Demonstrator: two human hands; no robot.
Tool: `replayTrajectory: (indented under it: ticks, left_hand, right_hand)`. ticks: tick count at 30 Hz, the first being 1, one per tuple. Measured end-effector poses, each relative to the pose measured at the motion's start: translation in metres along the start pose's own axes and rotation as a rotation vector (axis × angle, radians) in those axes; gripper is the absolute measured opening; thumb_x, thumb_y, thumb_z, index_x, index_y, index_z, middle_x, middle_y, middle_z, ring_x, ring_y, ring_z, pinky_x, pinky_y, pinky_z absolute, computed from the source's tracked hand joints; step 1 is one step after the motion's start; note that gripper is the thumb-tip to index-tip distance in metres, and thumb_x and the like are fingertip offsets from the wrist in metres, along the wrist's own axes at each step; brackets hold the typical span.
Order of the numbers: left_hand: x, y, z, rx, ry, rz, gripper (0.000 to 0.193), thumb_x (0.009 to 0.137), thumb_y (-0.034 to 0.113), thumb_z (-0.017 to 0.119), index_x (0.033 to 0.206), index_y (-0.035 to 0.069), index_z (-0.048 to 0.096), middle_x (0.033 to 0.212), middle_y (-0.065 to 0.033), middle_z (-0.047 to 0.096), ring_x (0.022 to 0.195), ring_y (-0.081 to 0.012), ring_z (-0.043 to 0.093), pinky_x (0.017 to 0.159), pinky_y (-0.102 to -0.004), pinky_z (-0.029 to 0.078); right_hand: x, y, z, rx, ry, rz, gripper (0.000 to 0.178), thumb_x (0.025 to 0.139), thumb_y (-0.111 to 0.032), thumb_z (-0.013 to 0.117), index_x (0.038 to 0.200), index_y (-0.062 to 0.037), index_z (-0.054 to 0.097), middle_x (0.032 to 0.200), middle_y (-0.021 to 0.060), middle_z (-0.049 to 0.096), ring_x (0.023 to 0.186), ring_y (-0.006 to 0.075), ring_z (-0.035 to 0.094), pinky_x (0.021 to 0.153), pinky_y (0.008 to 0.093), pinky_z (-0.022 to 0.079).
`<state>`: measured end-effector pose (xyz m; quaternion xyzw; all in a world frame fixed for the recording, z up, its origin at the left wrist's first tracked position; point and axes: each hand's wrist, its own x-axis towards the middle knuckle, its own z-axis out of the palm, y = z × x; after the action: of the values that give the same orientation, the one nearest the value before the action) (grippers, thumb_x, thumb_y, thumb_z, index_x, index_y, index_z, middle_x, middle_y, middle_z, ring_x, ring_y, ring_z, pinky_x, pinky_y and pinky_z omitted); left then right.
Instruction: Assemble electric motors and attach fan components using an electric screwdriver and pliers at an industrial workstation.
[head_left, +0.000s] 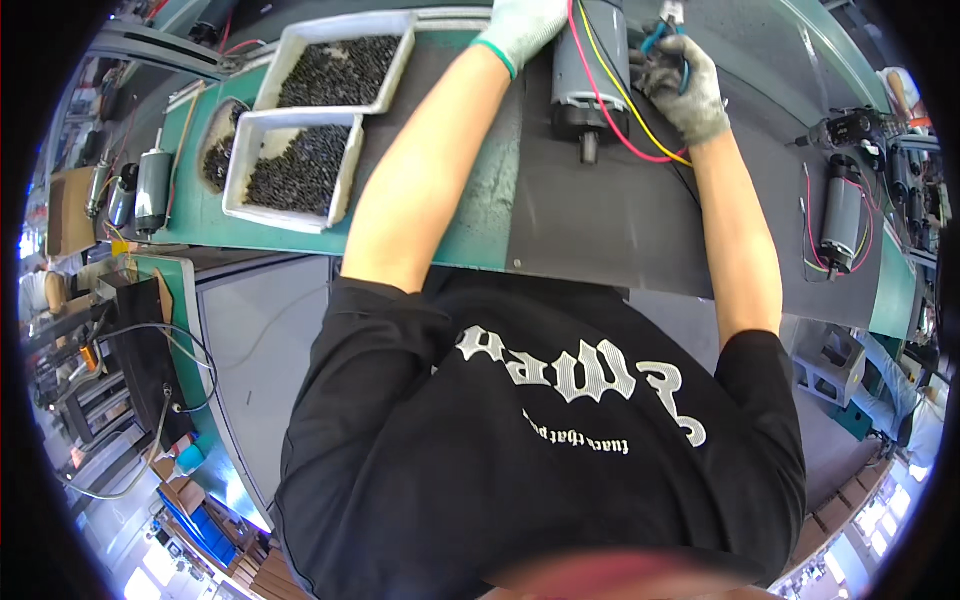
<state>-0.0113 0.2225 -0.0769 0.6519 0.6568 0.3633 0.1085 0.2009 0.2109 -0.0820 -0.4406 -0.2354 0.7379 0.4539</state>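
A grey cylindrical motor (590, 68) lies on the dark mat at the far middle of the bench, its shaft pointing toward me. Red, yellow and black wires (640, 112) loop over its right side. My left hand (525, 30), in a white glove with a green cuff, is at the motor's far left side; its fingers run out past the top edge of the view. Right of the motor, my right hand (688, 92), in a soiled grey-white glove, is closed around blue-handled pliers (655, 40), whose metal jaws point away from me.
Two white trays (232, 190) of small black parts stand on the green bench top at left, beside a rounded container (212, 150) of similar parts. Further left are several motors (153, 188). At right lie another wired motor (841, 215) and a black power drill (850, 128).
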Motion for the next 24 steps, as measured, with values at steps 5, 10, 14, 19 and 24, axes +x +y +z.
replayTrajectory:
  ticks: [5, 10, 14, 19, 24]
  left_hand:
    - [-0.032, 0.081, -0.104, -0.398, -0.119, -0.059, 0.062, 0.079, 0.048, 0.069, 0.110, -0.006, 0.059, 0.103, -0.0223, 0.066, 0.098, -0.0322, 0.064, 0.088, -0.0378, 0.049]
    - [-0.073, 0.095, -0.126, -1.056, -0.241, 0.158, 0.093, 0.059, 0.035, 0.088, 0.129, -0.005, 0.043, 0.117, -0.0175, 0.057, 0.107, -0.0246, 0.057, 0.095, -0.0374, 0.046]
    - [-0.072, 0.105, -0.133, -1.081, -0.257, 0.093, 0.091, 0.055, 0.030, 0.091, 0.125, -0.004, 0.044, 0.119, -0.0178, 0.054, 0.109, -0.0233, 0.055, 0.096, -0.0362, 0.044]
    - [-0.075, 0.098, -0.124, -1.219, -0.221, 0.055, 0.085, 0.054, 0.026, 0.092, 0.119, -0.003, 0.046, 0.119, -0.0192, 0.053, 0.107, -0.0234, 0.055, 0.093, -0.0366, 0.045]
    - [-0.066, 0.105, -0.117, -0.678, -0.261, 0.549, 0.075, 0.054, 0.023, 0.092, 0.110, -0.002, 0.050, 0.115, -0.0209, 0.055, 0.106, -0.0289, 0.056, 0.091, -0.0387, 0.045]
  right_hand:
    - [-0.053, -0.017, -0.010, 0.053, -0.364, -0.273, 0.039, 0.080, -0.008, 0.060, 0.116, 0.0032, 0.053, 0.083, 0.0083, 0.059, 0.077, 0.0188, 0.062, 0.077, 0.0287, 0.051]
    - [-0.155, -0.042, 0.043, -0.558, -0.203, -0.630, 0.050, 0.076, -0.003, 0.059, 0.125, 0.0057, 0.052, 0.102, 0.0106, 0.061, 0.081, 0.0164, 0.060, 0.078, 0.0293, 0.049]
    - [-0.180, -0.107, 0.047, -1.305, -0.120, -0.819, 0.044, 0.082, -0.006, 0.054, 0.124, 0.0041, 0.056, 0.113, 0.0127, 0.061, 0.100, 0.0202, 0.059, 0.093, 0.0301, 0.044]
    - [-0.187, -0.167, 0.030, -1.825, -0.489, -1.007, 0.041, 0.082, -0.011, 0.061, 0.122, -0.0007, 0.059, 0.113, 0.0180, 0.060, 0.102, 0.0257, 0.060, 0.091, 0.0320, 0.046]
    - [-0.204, -0.151, 0.027, -1.916, -0.286, -1.187, 0.042, 0.079, -0.010, 0.063, 0.120, -0.0007, 0.061, 0.111, 0.0186, 0.061, 0.096, 0.0254, 0.062, 0.085, 0.0326, 0.049]
